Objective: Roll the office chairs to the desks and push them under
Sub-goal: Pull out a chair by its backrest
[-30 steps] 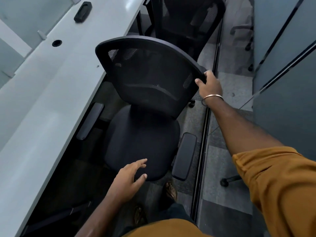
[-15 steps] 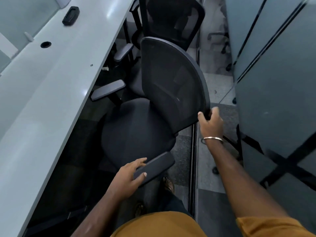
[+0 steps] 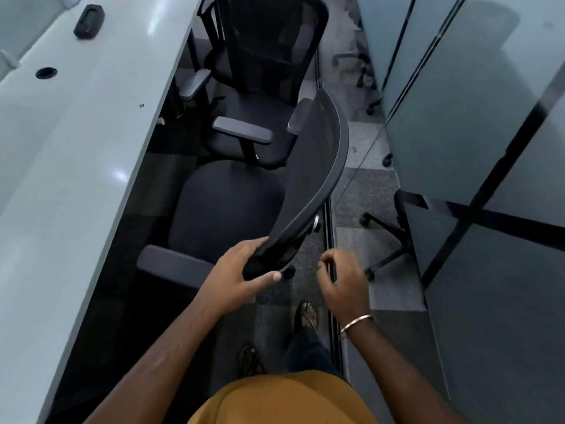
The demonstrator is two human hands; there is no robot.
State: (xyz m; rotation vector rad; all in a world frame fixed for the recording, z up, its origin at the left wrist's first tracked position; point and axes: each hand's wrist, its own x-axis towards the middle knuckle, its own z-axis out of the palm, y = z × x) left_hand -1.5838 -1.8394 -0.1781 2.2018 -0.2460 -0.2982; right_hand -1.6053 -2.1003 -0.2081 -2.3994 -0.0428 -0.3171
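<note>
A black mesh office chair stands beside the white desk (image 3: 76,166), its seat (image 3: 226,206) facing the desk edge. Its backrest (image 3: 318,166) is seen edge-on and curves toward me. My left hand (image 3: 241,278) grips the near end of that backrest, thumb underneath. My right hand (image 3: 342,280) hovers just right of it, fingers loosely curled, holding nothing. One armrest (image 3: 174,264) points at the desk near my left wrist. A second black chair (image 3: 269,56) stands beyond, close to the desk.
Frosted glass partitions (image 3: 477,148) with black frames wall the right side, leaving a narrow aisle. Another chair's castor base (image 3: 385,240) shows behind the glass. A floor track (image 3: 328,215) runs along the aisle. On the desk are a black object (image 3: 88,21) and a cable hole (image 3: 46,72).
The chair has swivelled so its backrest now faces the glass side. My left hand moved from the armrest to the backrest's near end. My right hand let go of the backrest.
</note>
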